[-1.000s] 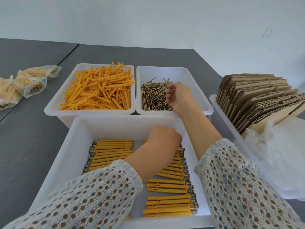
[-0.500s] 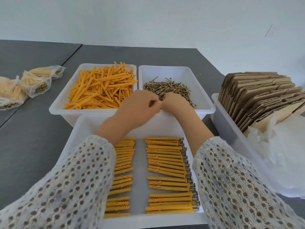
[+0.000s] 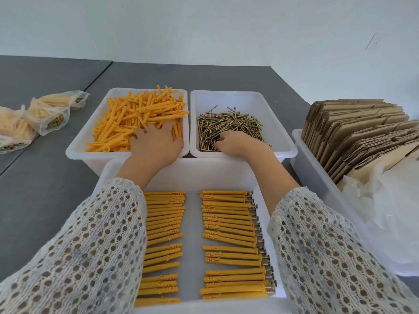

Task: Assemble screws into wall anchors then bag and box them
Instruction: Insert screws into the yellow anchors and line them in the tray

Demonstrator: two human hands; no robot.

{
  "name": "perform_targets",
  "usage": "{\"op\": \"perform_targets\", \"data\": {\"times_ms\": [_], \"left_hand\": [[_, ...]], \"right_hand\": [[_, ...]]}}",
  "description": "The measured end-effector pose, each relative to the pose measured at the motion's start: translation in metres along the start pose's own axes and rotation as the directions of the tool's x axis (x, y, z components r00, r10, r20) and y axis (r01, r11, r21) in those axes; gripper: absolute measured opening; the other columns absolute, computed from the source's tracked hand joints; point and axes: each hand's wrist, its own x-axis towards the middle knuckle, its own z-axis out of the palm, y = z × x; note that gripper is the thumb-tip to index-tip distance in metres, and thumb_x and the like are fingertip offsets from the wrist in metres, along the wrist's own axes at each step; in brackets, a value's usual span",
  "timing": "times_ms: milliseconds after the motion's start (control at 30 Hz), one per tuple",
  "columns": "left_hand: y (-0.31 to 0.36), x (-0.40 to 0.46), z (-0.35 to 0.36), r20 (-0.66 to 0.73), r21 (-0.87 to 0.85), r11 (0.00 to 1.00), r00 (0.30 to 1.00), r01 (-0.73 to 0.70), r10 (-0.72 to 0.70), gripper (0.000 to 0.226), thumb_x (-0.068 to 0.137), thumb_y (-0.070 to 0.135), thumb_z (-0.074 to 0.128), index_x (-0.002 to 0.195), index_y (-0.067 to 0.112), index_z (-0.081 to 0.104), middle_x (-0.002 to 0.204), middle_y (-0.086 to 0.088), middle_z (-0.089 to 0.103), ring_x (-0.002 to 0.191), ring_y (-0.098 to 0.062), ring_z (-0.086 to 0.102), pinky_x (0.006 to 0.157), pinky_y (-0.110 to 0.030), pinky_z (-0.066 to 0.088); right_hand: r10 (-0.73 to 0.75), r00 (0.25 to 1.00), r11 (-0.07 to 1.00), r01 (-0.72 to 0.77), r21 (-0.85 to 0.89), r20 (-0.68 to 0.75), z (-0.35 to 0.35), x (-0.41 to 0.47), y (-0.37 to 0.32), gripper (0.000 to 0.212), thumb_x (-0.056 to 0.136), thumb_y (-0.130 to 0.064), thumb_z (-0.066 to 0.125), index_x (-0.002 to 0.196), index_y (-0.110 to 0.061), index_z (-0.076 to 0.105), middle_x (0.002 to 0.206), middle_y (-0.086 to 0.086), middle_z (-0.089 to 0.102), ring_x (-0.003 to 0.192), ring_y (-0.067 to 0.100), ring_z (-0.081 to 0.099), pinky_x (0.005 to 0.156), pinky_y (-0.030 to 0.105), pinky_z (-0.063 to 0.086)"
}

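My left hand lies in the left white bin, fingers spread over the loose orange wall anchors. My right hand is in the neighbouring white bin, its fingers curled down into the pile of brass screws; the fingertips are buried in the pile. In front of both bins stands a larger white tray. It holds two rows of assembled anchors, a left row and a right row with screw heads showing at its right ends. My sleeves cover part of the tray.
A white bin at the right holds flattened cardboard boxes and crumpled clear plastic bags. Filled bags of anchors lie on the grey table at the far left. A white wall rises behind the table.
My hands met over the bins' near edge half a second ago. They have since parted: the left went into the anchor bin, the right back into the screw bin.
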Motion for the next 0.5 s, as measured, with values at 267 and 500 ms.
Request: {"op": "perform_targets", "data": {"times_ms": [267, 500], "left_hand": [[-0.001, 0.001, -0.002, 0.037, -0.041, 0.999, 0.999, -0.031, 0.032, 0.037, 0.1, 0.036, 0.037, 0.13, 0.026, 0.055, 0.138, -0.015, 0.04, 0.12, -0.04, 0.044, 0.096, -0.048, 0.04], [0.006, -0.006, 0.002, -0.281, -0.196, 0.974, 0.958, -0.112, 0.054, 0.022, 0.094, 0.021, 0.05, 0.103, 0.029, 0.068, 0.116, -0.005, 0.055, 0.101, -0.027, 0.058, 0.095, -0.045, 0.038]], "right_hand": [[0.109, 0.994, 0.993, -0.109, -0.046, -0.009, 0.0, -0.007, -0.006, 0.046, 0.099, -0.038, 0.032, 0.128, -0.009, 0.054, 0.132, 0.014, 0.056, 0.115, 0.034, 0.053, 0.098, 0.044, 0.042], [0.13, 0.986, 0.991, -0.132, -0.016, -0.1, 0.001, -0.014, -0.005, 0.029, 0.097, -0.035, 0.038, 0.097, -0.01, 0.053, 0.086, 0.004, 0.056, 0.091, 0.028, 0.056, 0.089, 0.041, 0.048]]}}
